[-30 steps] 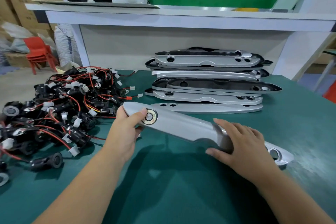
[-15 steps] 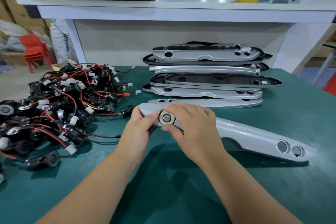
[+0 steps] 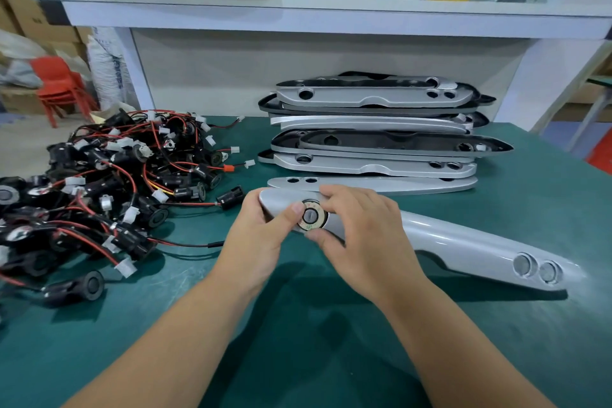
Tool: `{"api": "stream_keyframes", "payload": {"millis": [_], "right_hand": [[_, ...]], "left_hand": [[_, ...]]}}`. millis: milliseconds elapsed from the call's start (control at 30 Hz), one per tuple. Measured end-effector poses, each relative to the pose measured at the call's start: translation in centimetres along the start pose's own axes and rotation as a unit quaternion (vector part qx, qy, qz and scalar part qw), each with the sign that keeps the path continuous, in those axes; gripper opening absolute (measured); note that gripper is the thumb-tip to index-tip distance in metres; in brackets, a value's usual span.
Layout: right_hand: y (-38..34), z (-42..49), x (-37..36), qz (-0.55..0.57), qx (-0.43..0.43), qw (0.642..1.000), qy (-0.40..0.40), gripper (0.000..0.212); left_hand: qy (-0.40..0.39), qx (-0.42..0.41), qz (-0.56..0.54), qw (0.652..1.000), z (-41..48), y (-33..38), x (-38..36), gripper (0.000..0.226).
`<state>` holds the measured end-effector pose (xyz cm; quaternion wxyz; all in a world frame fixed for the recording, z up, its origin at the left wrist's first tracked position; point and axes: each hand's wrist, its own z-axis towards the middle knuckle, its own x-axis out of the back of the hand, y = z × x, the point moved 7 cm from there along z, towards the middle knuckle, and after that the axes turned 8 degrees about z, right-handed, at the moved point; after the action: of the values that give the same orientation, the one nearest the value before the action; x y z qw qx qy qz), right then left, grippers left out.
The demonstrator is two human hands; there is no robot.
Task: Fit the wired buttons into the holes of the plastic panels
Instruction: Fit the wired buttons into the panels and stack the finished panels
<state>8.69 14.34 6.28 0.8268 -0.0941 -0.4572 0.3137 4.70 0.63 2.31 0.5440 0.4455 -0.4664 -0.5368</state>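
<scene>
The left hand (image 3: 261,232) is gripping the long silver-grey plastic panel (image 3: 463,248) at its 9 o'clock end; the right hand (image 3: 361,235) is pinching the round gold-ringed button (image 3: 310,217) sitting there, fingers (image 3: 334,192) curled.

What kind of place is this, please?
Probably a small factory assembly bench: a stack of identical grey plastic panels waits at the back, a heap of wired buttons lies on the green table, and cardboard boxes stand behind.
</scene>
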Motion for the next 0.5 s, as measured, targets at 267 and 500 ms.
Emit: {"api": "stream_keyframes", "payload": {"millis": [267, 500], "right_hand": [[2.4, 0.6, 1.6, -0.065, -0.118, 0.989, -0.054, 0.067], [3.2, 0.5, 0.9, -0.117, -0.127, 0.983, -0.062, 0.063]], "left_hand": [[-0.007, -0.005, 0.092, 0.996, -0.2, 0.2, 0.1, 0.025], [-0.004, 0.003, 0.114, 0.993, -0.2, 0.1, -0.1, 0.026]]}}
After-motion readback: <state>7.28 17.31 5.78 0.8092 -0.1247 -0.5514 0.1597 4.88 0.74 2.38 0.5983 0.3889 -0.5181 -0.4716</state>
